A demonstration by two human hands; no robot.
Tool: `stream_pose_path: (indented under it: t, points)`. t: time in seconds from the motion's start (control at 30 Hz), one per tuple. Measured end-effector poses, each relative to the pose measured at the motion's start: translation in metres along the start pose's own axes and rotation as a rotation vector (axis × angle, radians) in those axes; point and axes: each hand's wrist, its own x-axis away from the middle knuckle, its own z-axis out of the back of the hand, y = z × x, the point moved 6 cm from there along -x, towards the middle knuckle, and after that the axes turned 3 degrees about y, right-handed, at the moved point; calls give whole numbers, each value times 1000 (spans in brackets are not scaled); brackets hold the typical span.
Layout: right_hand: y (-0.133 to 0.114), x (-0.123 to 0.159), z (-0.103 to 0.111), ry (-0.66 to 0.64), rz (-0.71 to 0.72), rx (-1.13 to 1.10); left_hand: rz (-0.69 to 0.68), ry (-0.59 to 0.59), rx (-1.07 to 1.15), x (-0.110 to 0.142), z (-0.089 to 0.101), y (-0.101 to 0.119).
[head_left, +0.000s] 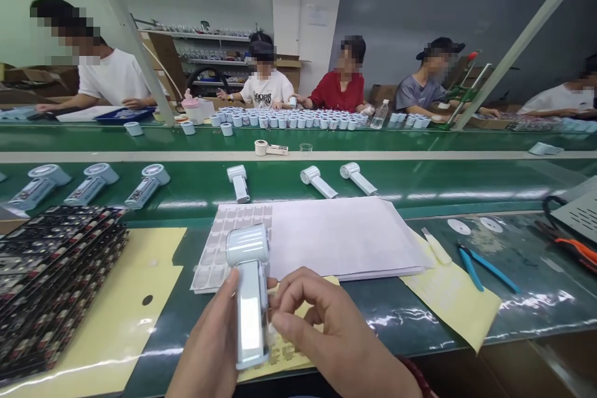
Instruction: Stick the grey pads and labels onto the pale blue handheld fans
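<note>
A pale blue handheld fan point(250, 311) stands near upright over the front of the bench, its round head at the top. My left hand point(212, 342) is closed around the handle from the left. Close against the handle's right side is my right hand point(321, 323), with thumb and forefinger pinched together. Whatever lies between those fingertips is too small to make out. Under the hands lies a yellow sheet point(284, 357) with printed marks. Behind the fan, a sheet of grey stickers point(217, 249) sits beside a stack of white paper point(336, 239).
Dark printed panels point(51, 286) are stacked at left on yellow paper point(161, 245). Blue-handled pliers point(485, 267) and a pale-handled blade point(437, 247) lie at right. More fans point(359, 178) rest on the green conveyor belt point(433, 180). Several co-workers sit across it behind rows of white-blue cups point(289, 119).
</note>
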Motion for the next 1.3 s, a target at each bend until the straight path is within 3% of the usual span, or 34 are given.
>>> stream_pose_path:
  t: [0.17, 0.4, 0.57, 0.67, 0.8, 0.87, 0.97, 1.07, 1.17, 1.3]
  points:
    - [-9, -16, -14, -38, 58, 138, -43, 9, 78, -12, 0, 9]
    - [-4, -29, -19, -58, 81, 237, -78, 94, 101, -18, 1, 17]
    - [-4, -31, -24, -17, 247, 425, -11, -64, 108, -7, -10, 23]
    - [-1, -34, -23, 6, 228, 280, -7, -189, 91, 2, -15, 27]
    - [3, -50, -12, 35, 86, -175, -43, -284, 0, -5, -12, 34]
    - [2, -63, 0, 74, 97, -148, -46, -283, -27, -20, -8, 43]
    - [5, -90, 19, 120, 101, 348, -127, -189, -116, -59, -4, 74]
    - [19, -123, 30, 87, 40, 721, -302, -25, -275, -112, -5, 121]
    - [35, -154, 28, 49, 12, 934, -413, 84, -394, -168, -13, 158]
    - [48, -180, 18, 28, 3, 1134, -474, 219, -552, -227, -17, 178]
